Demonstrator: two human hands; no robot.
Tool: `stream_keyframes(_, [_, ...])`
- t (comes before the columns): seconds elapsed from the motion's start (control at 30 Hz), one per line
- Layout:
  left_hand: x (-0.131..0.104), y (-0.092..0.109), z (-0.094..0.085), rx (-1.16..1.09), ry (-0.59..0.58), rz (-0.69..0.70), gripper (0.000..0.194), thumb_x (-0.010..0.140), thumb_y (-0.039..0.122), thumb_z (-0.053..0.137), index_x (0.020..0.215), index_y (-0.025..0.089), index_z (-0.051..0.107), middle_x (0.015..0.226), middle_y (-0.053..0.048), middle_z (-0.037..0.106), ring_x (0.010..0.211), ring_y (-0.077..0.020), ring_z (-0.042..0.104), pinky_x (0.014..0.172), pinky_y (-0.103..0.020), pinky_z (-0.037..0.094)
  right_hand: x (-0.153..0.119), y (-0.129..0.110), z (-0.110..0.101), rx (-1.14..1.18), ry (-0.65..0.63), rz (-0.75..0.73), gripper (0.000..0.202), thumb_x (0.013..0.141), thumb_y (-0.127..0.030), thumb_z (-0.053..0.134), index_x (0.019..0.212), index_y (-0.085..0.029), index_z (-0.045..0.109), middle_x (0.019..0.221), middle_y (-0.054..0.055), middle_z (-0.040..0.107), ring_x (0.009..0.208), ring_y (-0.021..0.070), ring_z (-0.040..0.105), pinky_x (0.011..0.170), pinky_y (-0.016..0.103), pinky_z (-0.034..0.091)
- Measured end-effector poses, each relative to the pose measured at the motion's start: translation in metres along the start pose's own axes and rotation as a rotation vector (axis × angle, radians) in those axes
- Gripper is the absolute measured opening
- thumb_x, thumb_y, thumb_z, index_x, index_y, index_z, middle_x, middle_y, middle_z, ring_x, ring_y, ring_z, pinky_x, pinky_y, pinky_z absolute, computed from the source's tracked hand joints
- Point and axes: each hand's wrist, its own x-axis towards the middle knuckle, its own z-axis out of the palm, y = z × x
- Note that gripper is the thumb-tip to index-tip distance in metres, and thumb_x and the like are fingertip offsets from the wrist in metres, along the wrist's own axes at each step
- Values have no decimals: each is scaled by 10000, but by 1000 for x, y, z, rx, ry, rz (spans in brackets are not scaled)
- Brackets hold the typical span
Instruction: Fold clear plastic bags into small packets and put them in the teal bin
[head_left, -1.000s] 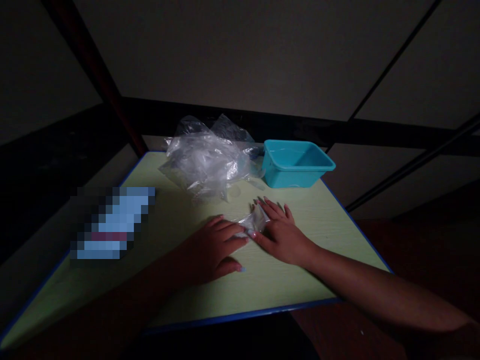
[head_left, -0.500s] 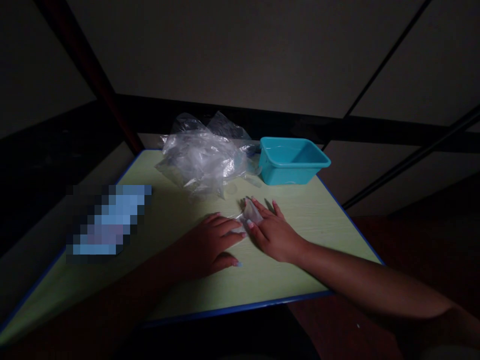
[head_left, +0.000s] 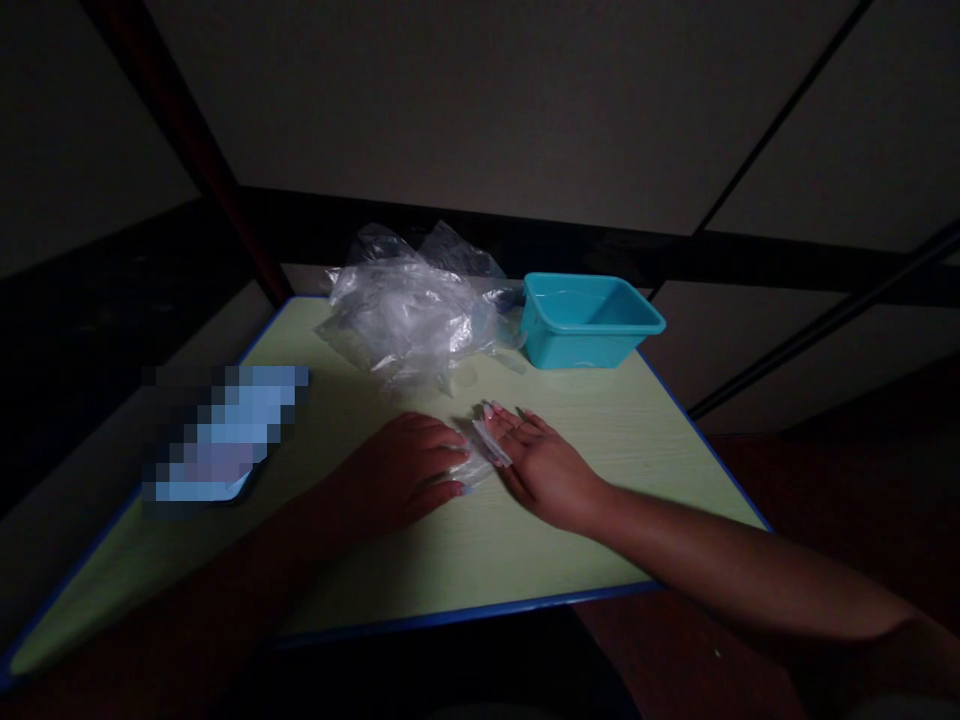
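A small clear plastic bag, folded or creased, lies on the table between my two hands. My left hand comes from the left, with its fingertips and thumb closed on the bag's left part. At the bag's right side, my right hand has its fingers held close together and pointing away from me. The bag's raised, folded edge stands against that hand's thumb side, between thumb and fingers. The plastic partly hides the right thumb.
A heap of crumpled clear plastic bags lies at the back of the light green table. Right of it stands a turquoise plastic basin. A blurred-out phone-like device rests at the left. Panelled walls close in behind.
My left hand has shifted slightly left and its fingers have drawn together. My right fingers have come closer together, and the bag's raised flap is now a narrow upright fold.
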Motion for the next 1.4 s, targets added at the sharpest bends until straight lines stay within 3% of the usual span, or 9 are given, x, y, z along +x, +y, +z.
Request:
stream_keyframes(0.17, [-5, -5, 5, 38, -58, 22, 353, 977, 404, 425, 1200, 202, 611, 1254, -84, 653, 1215, -250, 547, 1091, -488, 258, 0, -1, -2, 54, 10, 34, 536, 952, -274, 372, 1464, -117, 346, 1498, 167, 374, 1418, 231, 289, 1146, 517, 195])
stream_keyframes(0.33, [-3, -5, 9, 45, -88, 23, 347, 978, 361, 429, 1247, 209, 587, 1280, -74, 640, 1230, -223, 544, 1113, -454, 237, 2, -1, -4, 109, -25, 81, 572, 947, -284, 370, 1493, -136, 281, 1529, 155, 314, 1436, 230, 242, 1140, 569, 142])
stream_keyframes(0.5, [-1, -3, 3, 28, -98, 23, 310, 960, 327, 461, 1204, 206, 610, 1231, -63, 668, 1224, -235, 534, 1105, -449, 228, 2, -1, -5, 112, -58, 8, 579, 936, -204, 334, 1502, -115, 250, 1552, 129, 260, 1439, 217, 232, 1136, 563, 176])
stream_keyframes(0.73, [-1, 1, -1, 4, -148, -71, 269, 911, 384, 555, 1142, 272, 635, 1271, -33, 647, 1363, -276, 383, 1125, -551, -12, 2, -1, -2, 103, -71, -114, 633, 897, -126, 375, 1511, -105, 220, 1569, 144, 206, 1456, 216, 165, 1135, 532, 224])
stream_keyframes(0.87, [-1, 3, -2, -2, -139, -66, 285, 902, 374, 563, 1166, 284, 621, 1275, -21, 644, 1346, -274, 399, 1122, -549, 18, 3, -2, -2, 74, -89, -108, 640, 878, -117, 377, 1500, -61, 235, 1574, 153, 172, 1458, 230, 151, 1141, 522, 224])
stream_keyframes(0.93, [1, 4, -5, 12, -85, -77, 218, 902, 352, 546, 1064, 263, 663, 1196, -22, 681, 1258, -281, 483, 1099, -534, 136, 3, -3, -3, 62, -100, -96, 635, 876, -119, 367, 1494, -43, 244, 1574, 146, 171, 1456, 232, 158, 1147, 511, 220])
stream_keyframes(1.07, [4, 8, -10, -33, 75, -336, 289, 921, 352, 444, 808, 179, 645, 856, -51, 694, 840, -228, 605, 809, -391, 423, 3, -4, -5, 43, -110, -90, 639, 877, -133, 352, 1500, -52, 233, 1573, 123, 184, 1456, 220, 161, 1154, 496, 208])
stream_keyframes(1.2, [8, 10, -3, -391, 167, -636, 203, 839, 406, 509, 835, 206, 542, 672, 35, 618, 596, -157, 564, 575, -274, 413, 3, -5, -6, 34, -107, -86, 642, 867, -139, 352, 1497, -68, 253, 1570, 117, 197, 1455, 208, 166, 1157, 490, 196])
stream_keyframes(1.4, [17, 9, 7, -589, 193, -725, 269, 767, 346, 565, 1000, 222, 516, 601, 72, 606, 552, -157, 576, 534, -260, 386, 3, -4, -4, 35, -100, -82, 641, 859, -137, 362, 1490, -69, 274, 1566, 130, 213, 1453, 211, 177, 1149, 526, 182])
